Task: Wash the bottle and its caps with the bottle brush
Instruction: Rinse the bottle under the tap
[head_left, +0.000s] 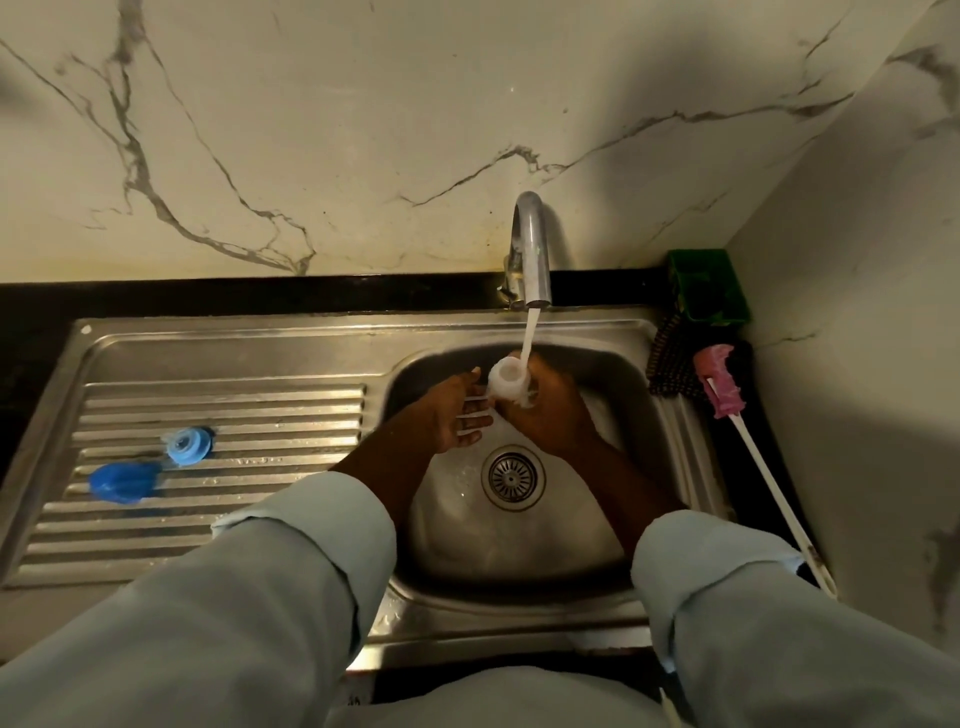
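Pale blue-grey sleeves fill the bottom of the head view, cut off by the frame's lower edge, and the forearms reach out of them over the steel sink. Both hands meet above the basin, under the tap, whose water stream falls straight into the open mouth of the clear bottle.

Only the bottle's neck and rim show plainly; its lower body is hidden behind the hands, and its transparency makes its outline hard to trace. White ribs or a strap near the left fingers are too blurred to identify. The right hand is wrapped around the bottle from the right side, fingers closed on it. The left hand lies against the bottle's left side with fingers extended and spread, only loosely curled; whether they actually grip it cannot be told.

On the ribbed drainboard to the left lie two blue caps, a darker cap and a lighter round cap, close together but apart.

Right of the basin, the bottle brush lies untouched on the dark counter, pink head toward the wall beside a dark scrubber and a green container whose contents sit in shadow.
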